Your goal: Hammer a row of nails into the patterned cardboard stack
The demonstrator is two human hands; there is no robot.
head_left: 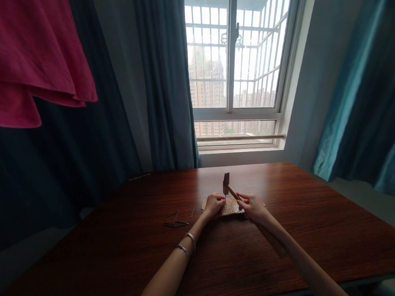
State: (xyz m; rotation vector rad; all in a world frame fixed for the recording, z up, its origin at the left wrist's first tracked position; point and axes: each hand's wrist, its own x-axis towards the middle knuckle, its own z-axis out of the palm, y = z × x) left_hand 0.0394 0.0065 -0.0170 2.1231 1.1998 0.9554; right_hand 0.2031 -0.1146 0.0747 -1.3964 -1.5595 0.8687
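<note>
A small wooden block (230,207) dotted with holes or nail heads lies on the dark wooden table (124,259). My left hand (214,203) rests closed on the block's left side, fingers pinched together; what they pinch is too small to see. My right hand (253,206) is closed round the wooden handle of a small hammer (227,185). The hammer's metal head is raised just above the block, between my two hands. Two bracelets circle my left wrist.
Several loose nails (175,220) lie on the table left of the block. Behind the table is a barred window (235,65) flanked by blue curtains (164,78). A red cloth (27,55) hangs at the upper left.
</note>
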